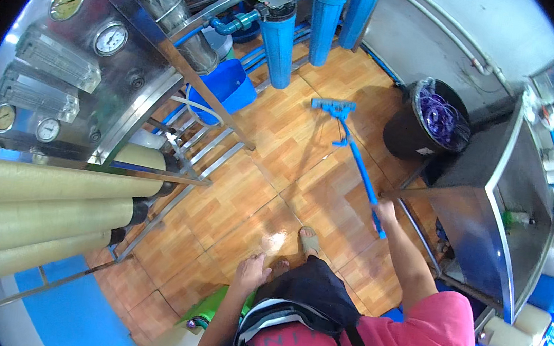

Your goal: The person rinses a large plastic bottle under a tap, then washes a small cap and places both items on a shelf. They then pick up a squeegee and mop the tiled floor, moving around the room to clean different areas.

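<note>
A blue long-handled floor squeegee or mop (358, 159) is held in my right hand (386, 213), its fingers closed around the lower part of the handle. The flat blue head of the tool lies farther out, over the wood-patterned floor tiles (284, 153), between the filter housings and the black bin. My left hand (251, 271) hangs near my lap with nothing in it, its fingers somewhat apart, above my sandalled feet.
Blue filter housings (276, 50) hang at the top, near a blue plastic tub (225, 87). At right stand a black bin (410, 126) holding purple strips and a stainless-steel sink (485, 237). A gauge panel (113, 82) and pale cylinders (58, 204) line the left.
</note>
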`<state>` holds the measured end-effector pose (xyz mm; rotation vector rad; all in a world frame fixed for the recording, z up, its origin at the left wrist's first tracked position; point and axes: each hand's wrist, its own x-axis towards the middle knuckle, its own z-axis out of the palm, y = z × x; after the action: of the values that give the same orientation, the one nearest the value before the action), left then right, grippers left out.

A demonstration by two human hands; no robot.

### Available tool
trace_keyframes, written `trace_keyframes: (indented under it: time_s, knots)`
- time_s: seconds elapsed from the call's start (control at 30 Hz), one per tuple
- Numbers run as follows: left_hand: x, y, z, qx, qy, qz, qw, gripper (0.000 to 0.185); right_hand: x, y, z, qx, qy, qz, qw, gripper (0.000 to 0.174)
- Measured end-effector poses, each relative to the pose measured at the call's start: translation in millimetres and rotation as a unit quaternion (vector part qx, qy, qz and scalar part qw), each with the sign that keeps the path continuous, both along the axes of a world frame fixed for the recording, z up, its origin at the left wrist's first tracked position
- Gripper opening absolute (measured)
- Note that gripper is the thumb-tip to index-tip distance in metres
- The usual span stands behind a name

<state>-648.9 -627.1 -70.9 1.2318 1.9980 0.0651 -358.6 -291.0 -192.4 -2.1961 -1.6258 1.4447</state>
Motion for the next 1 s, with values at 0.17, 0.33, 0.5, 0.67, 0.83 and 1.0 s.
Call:
trace_keyframes:
  time_s: [0.17,0.33,0.5,0.67,0.83,1.0]
  knots:
    - [-2,-4,-9,-0.019,0.026,0.037,0.999,0.048,-150,150,-54,-0.085,0.097,-0.077,0.989,0.011]
    - [3,-16,-10,-0.033,0.029,0.048,0.998,0.049,-196,137,-80,-0.103,0.112,-0.005,0.988,0.02]
    - [7,-15,-4,-0.025,0.024,0.01,0.999,0.045,-94,9,-74,-0.002,0.014,0.113,0.993,0.02]
    - [-2,-15,-2,0.005,0.002,-0.05,0.999,0.048,80,-188,-28,-0.046,-0.012,0.103,0.994,0.045]
    - [-14,-45,1,0.054,0.012,-0.081,0.995,0.044,227,-393,79,-0.139,-0.098,0.09,0.981,0.046]
    - [-22,-90,-3,0.019,0.0,-0.112,0.994,0.043,259,-454,185,-0.27,-0.231,0.061,0.933,0.03]
